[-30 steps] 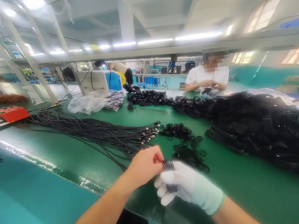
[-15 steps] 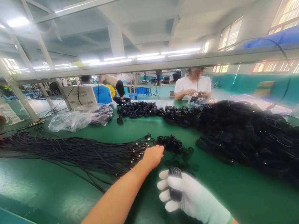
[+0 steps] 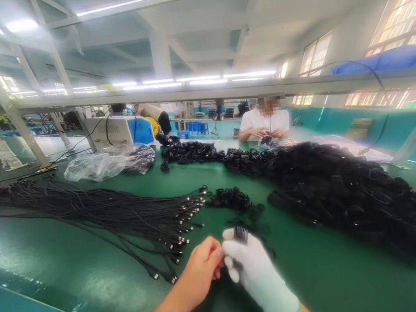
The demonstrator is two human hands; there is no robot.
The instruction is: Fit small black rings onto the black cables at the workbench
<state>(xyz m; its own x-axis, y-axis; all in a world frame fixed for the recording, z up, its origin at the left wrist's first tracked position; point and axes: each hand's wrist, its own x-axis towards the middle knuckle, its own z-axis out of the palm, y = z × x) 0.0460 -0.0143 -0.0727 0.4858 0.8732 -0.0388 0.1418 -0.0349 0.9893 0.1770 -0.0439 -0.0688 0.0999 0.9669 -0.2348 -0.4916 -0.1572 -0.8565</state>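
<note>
A long green table (image 3: 93, 269) ran from the near left across to the far right, under a low shelf rail with strip lights behind it. The biggest thing on it was a broad heap of black looped parts (image 3: 346, 185), which filled the right half and trailed back toward the far middle. On the left lay a wide spread of thin black cables (image 3: 98, 213), their metal-tipped ends fanned out toward the middle of the table. Far left of middle sat a crumpled clear plastic bag (image 3: 96, 166), and behind it a white and blue machine (image 3: 122, 130). At the far side a co-worker in a white shirt (image 3: 264, 122) sat with both hands together. Between the cable ends and the big heap lay a small cluster of black rings (image 3: 231, 198). Near the bottom middle, the person's two hands met just above the table. The right hand (image 3: 254, 271), in a white glove, was curled around a small stack of black rings (image 3: 241, 233), which stood out above the gloved fingers. The bare left hand (image 3: 202, 269) was loosely closed, its fingertips pressed against the glove; whether they pinched anything could not be told.
</note>
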